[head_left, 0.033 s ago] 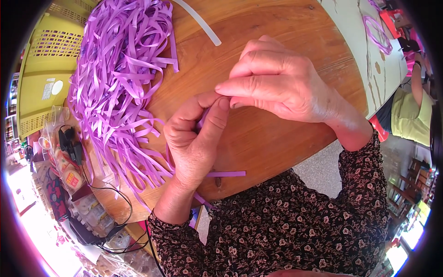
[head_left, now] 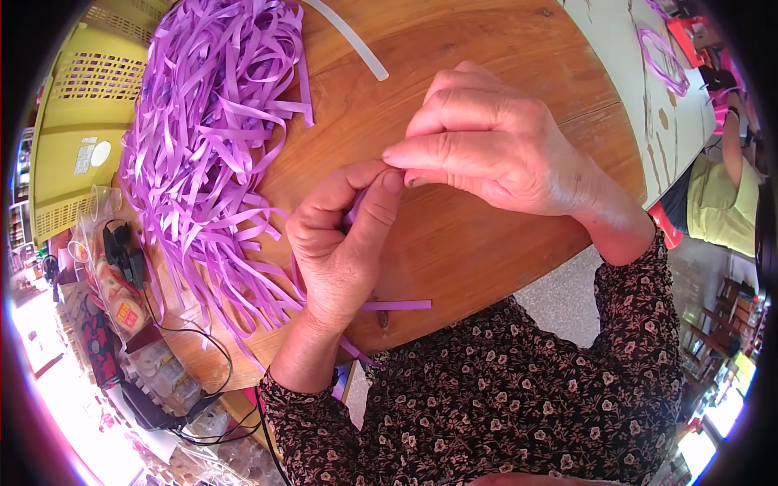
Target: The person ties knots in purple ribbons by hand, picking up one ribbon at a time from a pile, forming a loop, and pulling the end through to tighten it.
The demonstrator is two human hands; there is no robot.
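Over the wooden table, my two hands meet at the fingertips. My left hand is closed in a pinch, thumb against the forefinger. A bit of purple ribbon shows inside its curled fingers, and a ribbon end sticks out past the wrist. Touching the left fingertips, my right hand pinches thumb and forefinger together; whatever lies between them is too small or hidden to tell. Left of the hands, a big tangled heap of purple ribbons covers the table and trails down toward its near edge.
A yellow-green plastic basket stands beyond the heap at left. A translucent strip lies on the wooden tabletop. Cables and packets crowd the left side. At right, a white table holds a purple ribbon loop; another person is nearby.
Both hands have shifted very slightly to the right, still pinched together. The ribbon heap has not moved.
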